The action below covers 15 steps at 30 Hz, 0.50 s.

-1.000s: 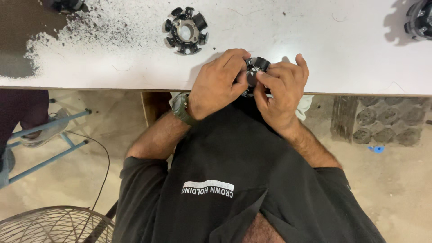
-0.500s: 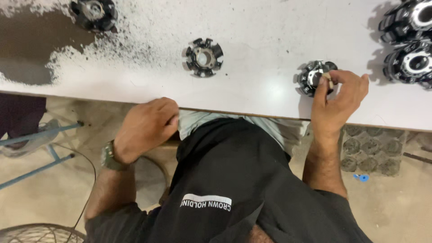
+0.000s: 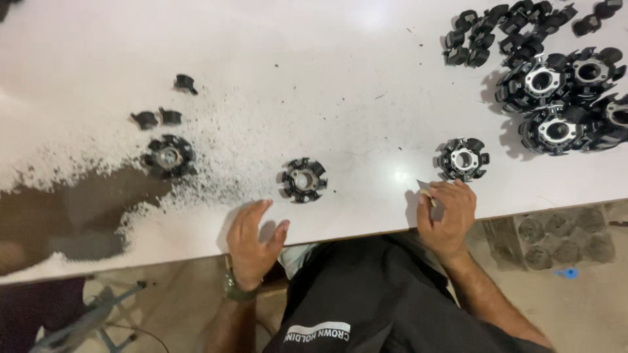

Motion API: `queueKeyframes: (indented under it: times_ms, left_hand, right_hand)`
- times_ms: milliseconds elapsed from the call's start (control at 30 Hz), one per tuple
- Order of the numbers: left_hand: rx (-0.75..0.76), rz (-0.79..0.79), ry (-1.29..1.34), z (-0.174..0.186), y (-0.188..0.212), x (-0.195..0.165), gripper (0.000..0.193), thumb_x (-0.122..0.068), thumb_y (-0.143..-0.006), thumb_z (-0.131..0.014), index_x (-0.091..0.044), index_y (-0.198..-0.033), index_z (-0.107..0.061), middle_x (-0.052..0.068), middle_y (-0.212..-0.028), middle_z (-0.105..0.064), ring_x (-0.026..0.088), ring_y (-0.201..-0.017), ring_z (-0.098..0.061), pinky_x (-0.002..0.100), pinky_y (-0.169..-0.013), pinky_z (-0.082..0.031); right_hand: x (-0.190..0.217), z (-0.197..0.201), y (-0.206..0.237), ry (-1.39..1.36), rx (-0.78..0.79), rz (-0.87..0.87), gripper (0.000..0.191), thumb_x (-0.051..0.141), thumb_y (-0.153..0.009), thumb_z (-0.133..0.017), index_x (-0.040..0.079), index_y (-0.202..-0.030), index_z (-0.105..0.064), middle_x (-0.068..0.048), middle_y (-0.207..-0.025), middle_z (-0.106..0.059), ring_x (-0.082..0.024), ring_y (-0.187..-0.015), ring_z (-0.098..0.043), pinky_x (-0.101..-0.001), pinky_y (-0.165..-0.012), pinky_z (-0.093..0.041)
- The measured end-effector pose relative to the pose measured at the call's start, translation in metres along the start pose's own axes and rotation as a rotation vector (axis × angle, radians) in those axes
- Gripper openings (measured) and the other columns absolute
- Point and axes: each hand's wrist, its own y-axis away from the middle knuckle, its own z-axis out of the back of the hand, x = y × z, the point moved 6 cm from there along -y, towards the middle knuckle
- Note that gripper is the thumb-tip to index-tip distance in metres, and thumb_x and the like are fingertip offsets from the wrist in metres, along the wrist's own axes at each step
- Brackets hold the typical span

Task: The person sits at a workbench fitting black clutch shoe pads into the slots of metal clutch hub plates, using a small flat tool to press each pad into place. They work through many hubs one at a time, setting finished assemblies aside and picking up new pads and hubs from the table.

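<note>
Head view looked straight down on a wide white desk (image 3: 340,59), its near left part dark with a patch of black grit (image 3: 85,209) that thinned into scattered specks toward the middle. At the far right corner sat a heap of black and silver rings (image 3: 562,98), with a cluster of small black clips (image 3: 504,29) just behind it. Three single toothed rings lay in a loose row nearer the edge: a left ring (image 3: 169,156) in the grit, a middle ring (image 3: 304,180), and a right ring (image 3: 464,159). Three loose black bits (image 3: 163,111) lay behind the left ring. The left hand (image 3: 252,245) rested on the desk edge, its grip spread and holding nothing, nearest the middle ring but apart from it. The right hand (image 3: 446,219) lay at the edge just in front of the right ring, not touching it, its grip pinching a small pale scrap (image 3: 425,189) between thumb and fingers.
</note>
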Motion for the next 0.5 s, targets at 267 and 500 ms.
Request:
queueKeyframes:
  times_ms: [267,500]
  left_hand:
    - [0.075,0.020,0.121,0.000,0.005,0.025,0.031,-0.019,-0.088,-0.075,-0.002,-0.113,-0.067,0.014,-0.105,-0.073,0.029,-0.098,-0.072,0.039,-0.085,-0.060]
    - [0.052,-0.017,0.207,0.003,-0.001,0.034,0.022,-0.010,-0.086,-0.071,-0.003,-0.107,-0.067,0.012,-0.099,-0.074,0.028,-0.089,-0.074,0.038,-0.078,-0.060]
  right_hand:
    - [0.004,-0.015,-0.014,0.115,0.009,-0.037,0.028,-0.002,-0.087,-0.071,0.005,-0.110,-0.056,-0.014,-0.109,-0.067,-0.029,-0.110,-0.065,-0.0501,-0.114,-0.041]
    - [0.003,-0.019,-0.017,0.160,0.005,-0.139,0.027,-0.005,-0.086,-0.069,0.006,-0.107,-0.055,-0.012,-0.112,-0.066,-0.029,-0.112,-0.064,-0.0495,-0.111,-0.042]
